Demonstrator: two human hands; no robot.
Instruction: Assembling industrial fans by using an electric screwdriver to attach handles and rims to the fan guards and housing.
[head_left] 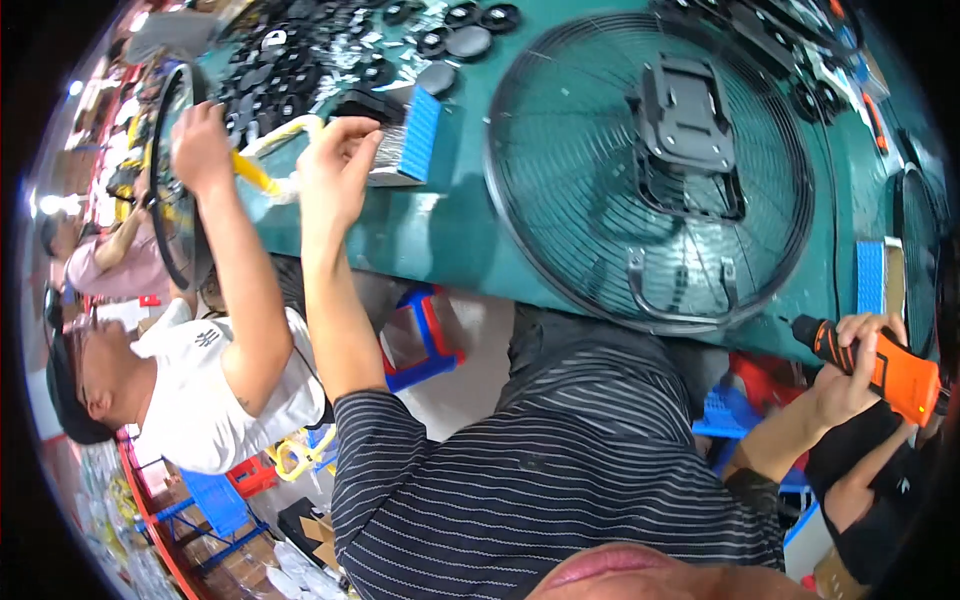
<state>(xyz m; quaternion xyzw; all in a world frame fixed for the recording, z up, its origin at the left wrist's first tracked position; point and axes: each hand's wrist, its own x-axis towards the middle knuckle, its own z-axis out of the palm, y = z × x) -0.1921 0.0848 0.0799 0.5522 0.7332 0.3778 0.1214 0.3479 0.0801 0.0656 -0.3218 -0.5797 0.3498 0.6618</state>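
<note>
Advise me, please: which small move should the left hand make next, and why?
Probably the left hand should pinch one small piece from the blue-and-white box: its fingers are at that box, while the right hand holds the orange power screwdriver near the fan grille. I cannot tell whether the fingers hold a piece now.

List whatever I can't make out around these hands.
All in the head view:
Anything pinched in the left hand: hidden by the hand itself.
Part of the orange drill's grip: covered by the right hand.
Pieces in the blue-sided box: too small to identify.
Far-right round guard: cut off by the dark rim.
</note>
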